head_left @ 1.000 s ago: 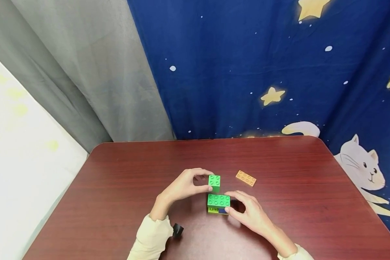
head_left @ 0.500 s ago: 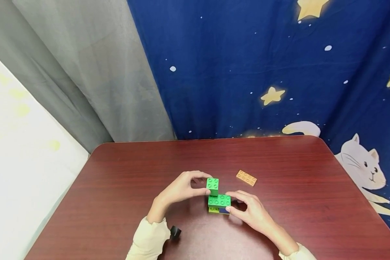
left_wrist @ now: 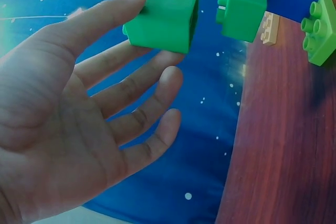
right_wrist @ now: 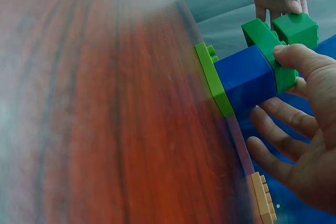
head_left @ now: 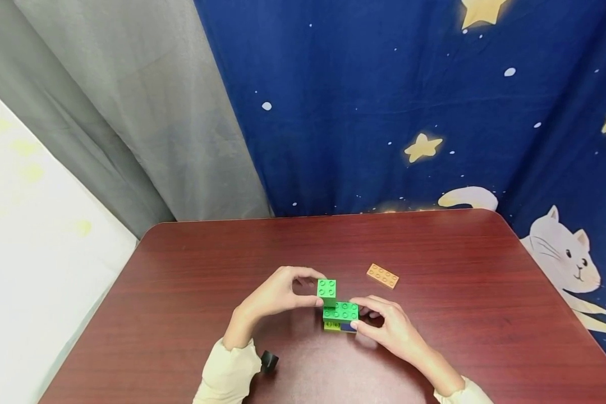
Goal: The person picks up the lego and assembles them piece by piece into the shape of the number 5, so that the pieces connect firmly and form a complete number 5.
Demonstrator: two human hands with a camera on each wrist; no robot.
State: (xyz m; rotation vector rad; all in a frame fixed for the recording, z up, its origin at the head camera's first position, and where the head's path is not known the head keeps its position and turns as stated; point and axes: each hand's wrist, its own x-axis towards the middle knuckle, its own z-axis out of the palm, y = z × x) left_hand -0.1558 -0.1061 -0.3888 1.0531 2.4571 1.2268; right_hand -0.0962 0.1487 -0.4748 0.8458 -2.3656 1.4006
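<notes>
From the head view we see the left hand (head_left: pixel 275 293) with thumb and fingers clamped on the small green brick (head_left: pixel 326 292), over the left end of the long green brick (head_left: pixel 342 312). There the two bricks overlap and we might take them for touching, but the left wrist view shows us a gap between them, with the small brick's hollow underside facing the long one's studs. It also shows us the left ring and little fingers curving free of the brick.

The right hand (head_left: pixel 396 332) has thumb and fingers clamped on the right end of the long green brick. Its wrist view gives us what the head view mostly hides: the blue brick (right_wrist: pixel 245 78), between the long green brick and the lime plate (right_wrist: pixel 213 81) at the bottom of the stack. We cannot tell whether the lower right fingers touch the blue brick.

Beyond the stack, the orange plate (head_left: pixel 382 276) lies on the surface (head_left: pixel 207 269). Only from the head do we see a black object (head_left: pixel 270 361) beside the left sleeve (head_left: pixel 228 367).
</notes>
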